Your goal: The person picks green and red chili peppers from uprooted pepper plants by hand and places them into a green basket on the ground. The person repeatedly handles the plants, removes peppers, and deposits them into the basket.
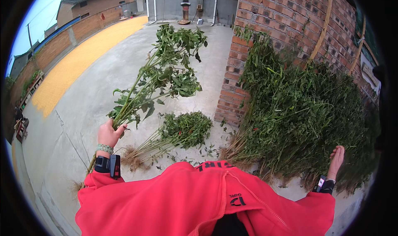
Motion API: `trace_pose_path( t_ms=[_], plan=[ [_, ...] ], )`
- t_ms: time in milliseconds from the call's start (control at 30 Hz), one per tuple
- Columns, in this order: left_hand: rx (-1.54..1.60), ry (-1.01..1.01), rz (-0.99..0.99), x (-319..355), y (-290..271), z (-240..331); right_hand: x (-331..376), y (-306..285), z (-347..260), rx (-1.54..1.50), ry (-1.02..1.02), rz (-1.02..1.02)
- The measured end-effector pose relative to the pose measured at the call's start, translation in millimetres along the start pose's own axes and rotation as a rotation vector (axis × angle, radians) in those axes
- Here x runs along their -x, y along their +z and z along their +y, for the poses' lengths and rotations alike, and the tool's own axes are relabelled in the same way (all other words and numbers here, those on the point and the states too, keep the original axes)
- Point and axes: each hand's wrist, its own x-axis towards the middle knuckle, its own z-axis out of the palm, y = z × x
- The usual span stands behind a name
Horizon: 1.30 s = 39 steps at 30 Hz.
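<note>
Left hand [109,133] clenched round uprooted leafy stalks [159,80] (top-heavy, tilting); right hand [336,161] spread, empty. Could slip, shedding leaves over concrete yard [83,111].

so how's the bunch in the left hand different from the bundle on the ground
The bunch of plants stands raised in the left hand, gripped by its stems; the bundle on the concrete lies flat, untouched. The held bunch spreads loose and open; the lying one looks more compact. Both are green, leafy, long-stemmed plants.
</note>
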Motion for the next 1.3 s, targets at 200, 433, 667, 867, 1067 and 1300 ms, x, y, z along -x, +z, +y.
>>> trace_pose_path(
  t_ms=[200, 433, 667, 867, 1067, 1300],
  plan=[
    [0.45, 0.025, -0.061, 2, 30, 11, 128, 113, 33, -0.062, 0.208, -0.239],
    [0.526, 0.106, 0.068, -1, 28, 20, 178, 159, 43, -0.215, 0.391, -0.367],
    [0.697, 0.178, 0.314, -12, 34, 14, 172, 176, 72, -0.355, 0.491, -0.307],
    [1.199, -0.058, 0.069, -28, 40, 8, 172, 183, 93, -0.186, 0.446, -0.343],
    [1.155, -0.136, -0.089, -42, 41, 24, 175, 196, 68, -0.168, 0.463, -0.438],
    [1.214, -0.111, -0.216, -59, 51, 33, 181, 212, 23, -0.228, 0.544, -0.434]
  ],
)
